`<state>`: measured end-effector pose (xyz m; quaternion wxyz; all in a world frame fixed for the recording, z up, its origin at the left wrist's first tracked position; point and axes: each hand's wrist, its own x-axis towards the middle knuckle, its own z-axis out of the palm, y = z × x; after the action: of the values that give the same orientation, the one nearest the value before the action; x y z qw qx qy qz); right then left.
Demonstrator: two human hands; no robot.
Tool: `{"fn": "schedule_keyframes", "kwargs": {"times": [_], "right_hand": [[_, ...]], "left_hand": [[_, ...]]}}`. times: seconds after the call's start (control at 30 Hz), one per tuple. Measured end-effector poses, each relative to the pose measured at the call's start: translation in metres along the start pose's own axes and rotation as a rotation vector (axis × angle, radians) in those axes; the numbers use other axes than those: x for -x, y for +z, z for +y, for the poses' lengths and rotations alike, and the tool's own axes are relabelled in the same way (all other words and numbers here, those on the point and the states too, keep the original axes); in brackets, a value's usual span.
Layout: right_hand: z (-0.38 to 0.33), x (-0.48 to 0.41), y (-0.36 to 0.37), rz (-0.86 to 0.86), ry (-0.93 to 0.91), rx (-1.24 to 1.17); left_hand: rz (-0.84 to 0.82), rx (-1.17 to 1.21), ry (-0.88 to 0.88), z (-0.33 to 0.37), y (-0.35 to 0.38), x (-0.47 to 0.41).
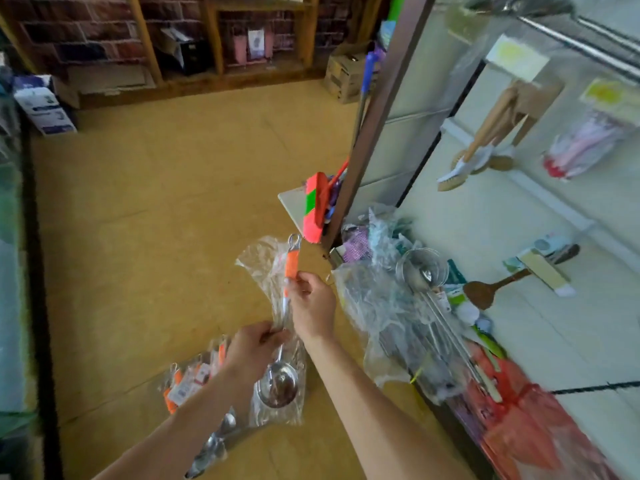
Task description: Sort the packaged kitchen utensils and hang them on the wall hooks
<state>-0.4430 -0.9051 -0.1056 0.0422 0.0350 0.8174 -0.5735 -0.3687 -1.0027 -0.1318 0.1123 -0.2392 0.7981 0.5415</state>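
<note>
A steel ladle with an orange handle (pixel 291 263) sits inside a clear plastic sleeve, its bowl (pixel 278 384) hanging downward. My right hand (pixel 311 306) pinches the handle near its orange grip. My left hand (pixel 254 351) holds the sleeve and shaft lower down, just above the bowl. Under my left forearm lies a bundle of several more packaged orange-handled utensils (pixel 192 384). On the white wall at the right hang wooden brushes (pixel 481 154), a dark wooden spoon (pixel 485 291) and a packet of pink items (pixel 581 147).
A heap of plastic-wrapped utensils with a wire strainer (pixel 419 268) and a red bag (pixel 526 434) lies along the base of the wall. An orange and green broom head (pixel 317 206) leans by the brown post. Cardboard boxes stand on the yellow floor at the back.
</note>
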Motion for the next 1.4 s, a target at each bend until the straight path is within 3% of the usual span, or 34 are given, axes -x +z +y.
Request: {"fn": "schedule_keyframes", "kwargs": {"times": [0.23, 0.77, 1.4], "right_hand": [[0.024, -0.005, -0.174, 0.158, 0.002, -0.016], [0.152, 0.103, -0.525, 0.571, 0.135, -0.098], [0.234, 0.319, -0.72, 1.075, 0.311, -0.307]], "left_hand": [[-0.227, 0.089, 0.073, 0.083, 0.128, 0.028], [-0.625, -0.165, 0.294, 0.195, 0.448, 0.168], [-1.048, -0.426, 0.554, 0.2, 0.649, 0.371]]}}
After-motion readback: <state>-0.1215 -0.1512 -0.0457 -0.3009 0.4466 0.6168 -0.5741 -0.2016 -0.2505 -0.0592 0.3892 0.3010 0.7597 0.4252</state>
